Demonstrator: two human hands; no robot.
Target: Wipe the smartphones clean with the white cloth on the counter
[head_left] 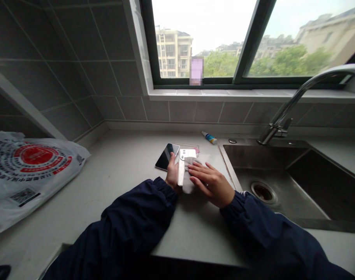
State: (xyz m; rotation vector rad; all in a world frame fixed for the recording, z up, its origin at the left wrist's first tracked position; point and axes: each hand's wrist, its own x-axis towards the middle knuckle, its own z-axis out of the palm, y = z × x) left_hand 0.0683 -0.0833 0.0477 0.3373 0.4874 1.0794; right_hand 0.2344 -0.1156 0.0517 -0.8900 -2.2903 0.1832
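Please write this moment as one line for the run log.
left hand: holds black smartphone | right hand: on white cloth over white phone | place: counter beside steel sink

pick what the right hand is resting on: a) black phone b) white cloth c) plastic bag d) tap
b, since the fingers of the right hand lie on the white cloth, while the black phone is beside the left hand.

The right hand (pixel 211 184) lies on a white cloth (pixel 189 183) over a white phone (pixel 187 154), while the left hand (pixel 172 175) sits against its edge, just beside a black smartphone (pixel 165 156).
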